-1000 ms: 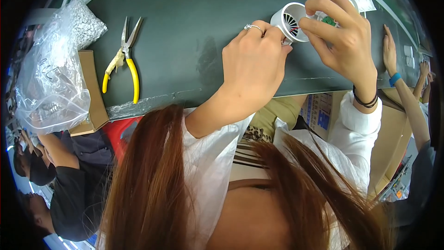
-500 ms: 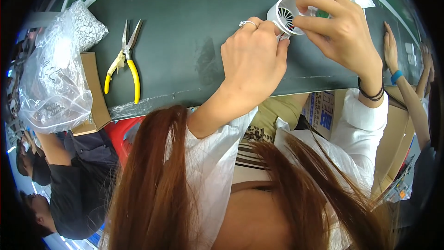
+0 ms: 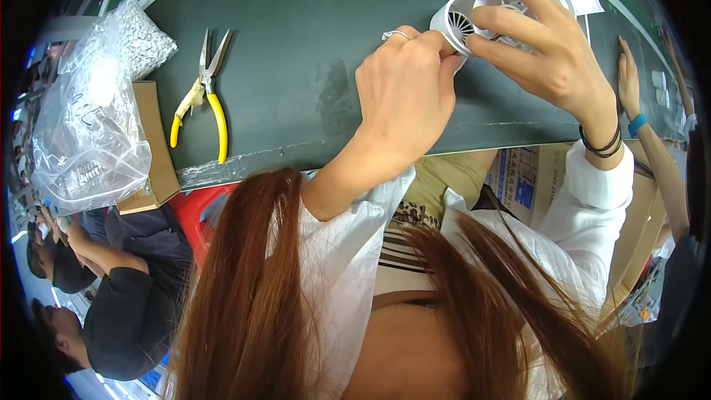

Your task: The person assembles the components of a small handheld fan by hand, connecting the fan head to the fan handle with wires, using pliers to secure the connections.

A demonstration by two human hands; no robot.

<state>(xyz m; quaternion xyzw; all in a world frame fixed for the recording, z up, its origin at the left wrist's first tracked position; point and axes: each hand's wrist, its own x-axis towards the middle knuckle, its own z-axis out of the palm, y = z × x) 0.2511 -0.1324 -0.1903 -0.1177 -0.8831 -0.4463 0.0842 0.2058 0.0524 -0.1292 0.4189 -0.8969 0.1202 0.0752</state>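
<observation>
One white cylindrical fan housing point(image 3: 446, 21), spoked grille point(image 3: 460, 26) inside, gripped by the fingers of the left hand point(image 3: 404, 78) over a dark green desk point(image 3: 296, 52). Right hand point(image 3: 552, 52) just beside it, fingers curled around a white rounded part point(image 3: 486, 15), partly hidden, at the housing's open mouth. Well to the left, yellow-handled pliers point(image 3: 216, 115), spread open, near a clear plastic bag point(image 3: 89, 126).

Pliers point(image 3: 207, 80) lie on the table point(image 3: 296, 44) between the plastic bag point(image 3: 90, 133) and the left hand point(image 3: 404, 89).

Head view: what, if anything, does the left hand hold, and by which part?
The left hand holds a white cylinder by its outer wall, at the lower left.
</observation>
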